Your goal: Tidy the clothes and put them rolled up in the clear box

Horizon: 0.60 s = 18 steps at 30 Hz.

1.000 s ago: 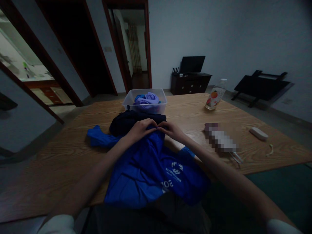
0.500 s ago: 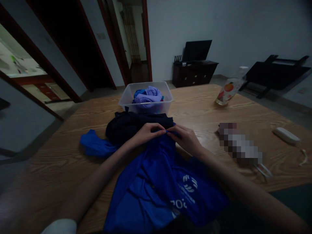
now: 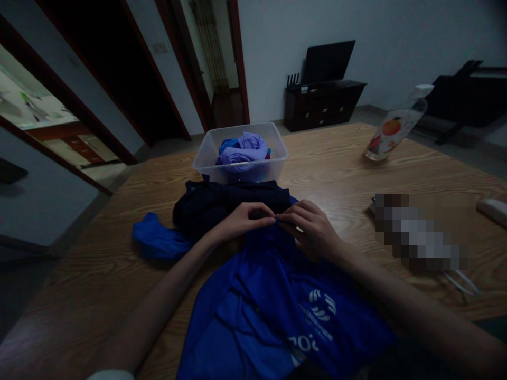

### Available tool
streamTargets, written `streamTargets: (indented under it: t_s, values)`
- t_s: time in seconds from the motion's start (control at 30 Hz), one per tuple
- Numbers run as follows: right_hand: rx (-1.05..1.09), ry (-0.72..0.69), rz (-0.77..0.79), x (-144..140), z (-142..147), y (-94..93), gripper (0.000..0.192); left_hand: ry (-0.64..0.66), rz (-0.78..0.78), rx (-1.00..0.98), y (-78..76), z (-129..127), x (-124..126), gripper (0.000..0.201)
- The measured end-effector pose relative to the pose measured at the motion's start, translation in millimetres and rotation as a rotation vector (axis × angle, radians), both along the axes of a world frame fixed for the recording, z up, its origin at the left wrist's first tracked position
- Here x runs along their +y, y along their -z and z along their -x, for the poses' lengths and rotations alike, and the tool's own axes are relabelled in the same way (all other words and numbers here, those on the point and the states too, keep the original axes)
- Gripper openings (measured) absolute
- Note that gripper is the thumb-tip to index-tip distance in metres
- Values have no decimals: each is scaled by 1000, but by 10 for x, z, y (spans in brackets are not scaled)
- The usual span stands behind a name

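The head view took in the left hand [image 3: 241, 218] and the right hand [image 3: 315, 229] meeting at the centre of the frame, fingertips almost touching, each with thumb and fingers pinched together on the upper edge of a blue cloth [image 3: 253, 301]. That cloth hung in folds from the pinch and spread to the bottom edge of the frame, with a white print [image 3: 321, 306] facing up at lower right of centre. Just beyond the hands a bundle of dark cloth [image 3: 202, 208] lay on the wooden desk [image 3: 325, 158], and a piece of bright blue fabric [image 3: 158, 237] stuck out to its left; whether it belonged to the held cloth could not be told. Behind the bundle, at upper centre, stood a clear plastic bin [image 3: 202, 161] with crumpled purple cloth [image 3: 251, 148] inside. A bottle [image 3: 390, 132] with fruit on its label stood at upper right of the desk, appearing tilted. Nearer, at right, lay a pixelated item [image 3: 415, 229], its details hidden, and a white object [image 3: 495, 210] was cut by the right edge. A black screen [image 3: 328, 62] stood on a dark cabinet [image 3: 322, 108] at upper right of centre.
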State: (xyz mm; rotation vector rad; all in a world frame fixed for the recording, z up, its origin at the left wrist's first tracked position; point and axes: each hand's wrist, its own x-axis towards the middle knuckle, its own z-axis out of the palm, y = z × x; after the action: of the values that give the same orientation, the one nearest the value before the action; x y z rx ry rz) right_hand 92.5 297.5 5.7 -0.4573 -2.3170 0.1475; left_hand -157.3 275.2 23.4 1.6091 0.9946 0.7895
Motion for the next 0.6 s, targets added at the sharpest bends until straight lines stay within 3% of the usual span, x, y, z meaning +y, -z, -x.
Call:
streamTargets:
  t_s: [0.1,0.37,0.6]
  values:
    - [47,8,124,-19,16,-7,11,5,10,-23,20,-6,-3,38]
    - [136,-37,638,4,24,24,16,-25,-55,-32,65,-28,3,40]
    - [157,-47,637,4,31,44,12,-18,-73,31,46,-31,5,41]
